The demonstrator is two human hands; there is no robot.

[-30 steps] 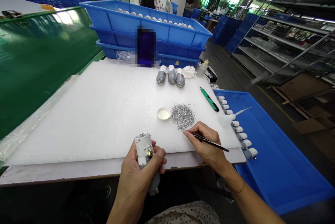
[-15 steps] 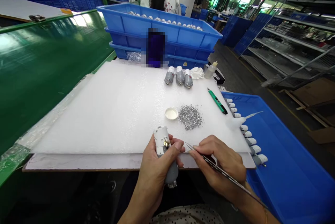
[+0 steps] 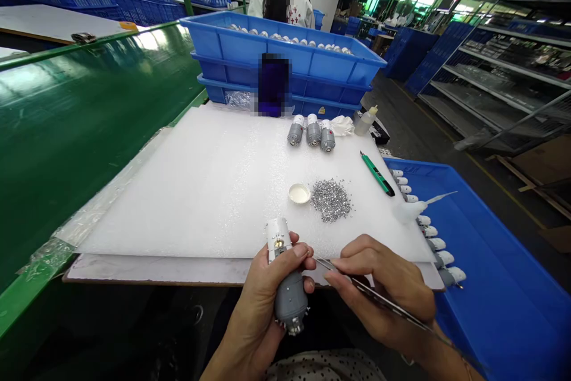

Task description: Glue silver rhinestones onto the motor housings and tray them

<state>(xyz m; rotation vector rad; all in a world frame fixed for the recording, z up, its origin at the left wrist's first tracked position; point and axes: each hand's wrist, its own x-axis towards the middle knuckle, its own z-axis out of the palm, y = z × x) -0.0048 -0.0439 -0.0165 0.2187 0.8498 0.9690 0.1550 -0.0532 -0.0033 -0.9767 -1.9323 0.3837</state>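
My left hand [image 3: 267,292] is wrapped round a grey and white spacecraft model [image 3: 291,298], its white end pointing away from me and a small gold part showing on it. In my right hand [image 3: 383,286] is a pair of metal tweezers [image 3: 370,293], pinched like a pen. Their tips reach my left thumb and fingertips; whether they grip anything is too small to tell. Beyond the hands lie a heap of tiny silvery pieces [image 3: 331,200] and a small round cap [image 3: 298,194] with pale contents.
Farther back stand several similar models [image 3: 313,133] and a squeeze bottle [image 3: 366,121]. A green utility knife [image 3: 377,174] lies on the white foam sheet [image 3: 187,191]. Blue crates [image 3: 285,66] are stacked behind, a person beyond them. At right, a blue tray [image 3: 499,286] holds more models.
The model has turned in my left hand, so more of its grey body shows and the gold part sits differently. The tweezers stay near my left fingertips. The whole view has shifted slightly.
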